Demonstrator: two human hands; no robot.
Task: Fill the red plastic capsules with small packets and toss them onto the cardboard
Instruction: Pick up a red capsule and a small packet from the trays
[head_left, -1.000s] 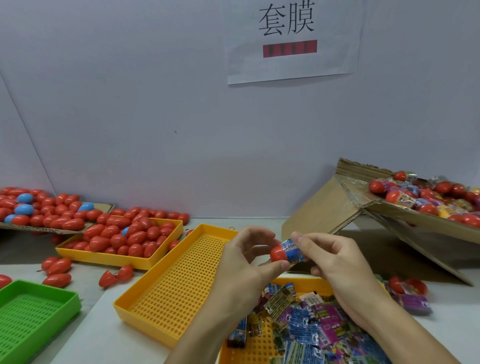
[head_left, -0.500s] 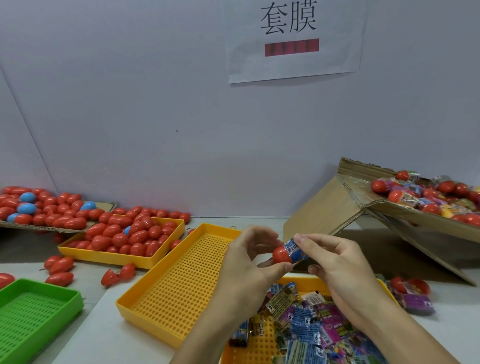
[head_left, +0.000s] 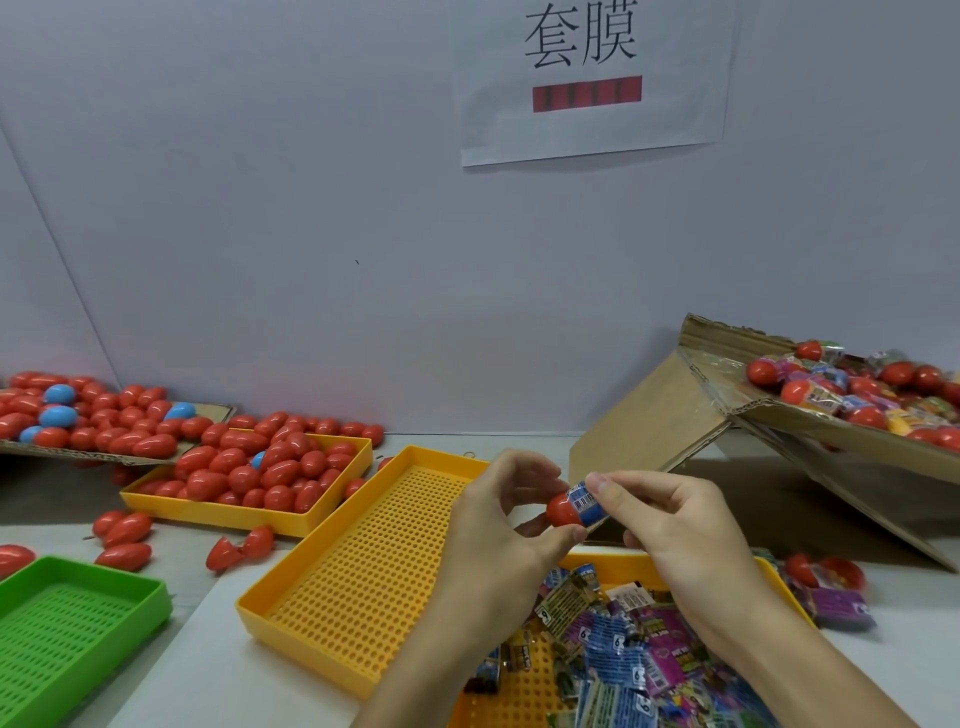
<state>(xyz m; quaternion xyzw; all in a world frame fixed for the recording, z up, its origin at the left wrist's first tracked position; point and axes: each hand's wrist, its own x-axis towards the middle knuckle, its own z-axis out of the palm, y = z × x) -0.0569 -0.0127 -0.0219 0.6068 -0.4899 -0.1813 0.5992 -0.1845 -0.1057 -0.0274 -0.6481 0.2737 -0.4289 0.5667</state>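
Note:
My left hand (head_left: 506, 525) pinches a red capsule (head_left: 562, 510) between thumb and fingers above the table's middle. My right hand (head_left: 675, 530) pinches a small blue packet (head_left: 587, 503) that sticks out of the capsule's open end. Below my hands a yellow tray (head_left: 587, 564) holds several loose packets (head_left: 623, 644). At the right, a sloped cardboard sheet (head_left: 810, 415) carries several filled red capsules (head_left: 862, 395) with packets.
An empty yellow perforated tray (head_left: 363, 551) lies left of my hands. Behind it a yellow tray (head_left: 228, 512) and a cardboard piece (head_left: 104, 457) hold several red and a few blue capsules. A green tray (head_left: 78, 623) sits at the front left. Loose capsule halves (head_left: 239, 548) lie between.
Both hands stay together on the capsule and packet in almost the same place; the packet looks slightly further turned against the capsule.

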